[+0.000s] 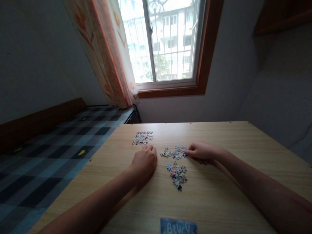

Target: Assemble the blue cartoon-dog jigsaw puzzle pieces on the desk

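Fingers seemingly touching puzzle pieces

A light wood-grain tabletop is carrying everything. Toward its far left a joined block of puzzle pieces is lying flat. Near the middle a loose cluster of pieces is sitting, and just nearer another loose heap is spreading. A blue printed card is lying at the near edge.
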The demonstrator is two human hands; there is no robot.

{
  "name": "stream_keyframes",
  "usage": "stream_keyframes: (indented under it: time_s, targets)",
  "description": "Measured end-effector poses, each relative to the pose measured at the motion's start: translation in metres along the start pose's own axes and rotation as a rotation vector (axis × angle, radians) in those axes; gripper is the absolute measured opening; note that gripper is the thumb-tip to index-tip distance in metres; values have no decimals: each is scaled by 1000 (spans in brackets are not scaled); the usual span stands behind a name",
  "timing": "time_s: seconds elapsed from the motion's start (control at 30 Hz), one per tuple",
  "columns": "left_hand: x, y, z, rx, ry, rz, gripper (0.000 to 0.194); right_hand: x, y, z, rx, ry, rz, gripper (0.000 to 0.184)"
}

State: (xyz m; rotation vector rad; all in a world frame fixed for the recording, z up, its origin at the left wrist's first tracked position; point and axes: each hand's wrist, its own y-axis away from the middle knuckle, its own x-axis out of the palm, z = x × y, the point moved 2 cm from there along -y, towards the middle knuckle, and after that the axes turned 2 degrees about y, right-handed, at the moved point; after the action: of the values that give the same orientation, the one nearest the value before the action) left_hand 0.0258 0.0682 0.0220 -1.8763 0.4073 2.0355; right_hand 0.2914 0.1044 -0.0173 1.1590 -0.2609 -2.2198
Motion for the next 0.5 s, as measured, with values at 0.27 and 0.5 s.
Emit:
stream_keyframes:
  time_s: [0.27,0.5]
  targets:
    - [-2,2,-1,-92,-23,28,31,-1,1,1,14,1,-3,59]
    - [6,-1,2,-112,-14,36,35,0,0,-1,6,0,-8,60]
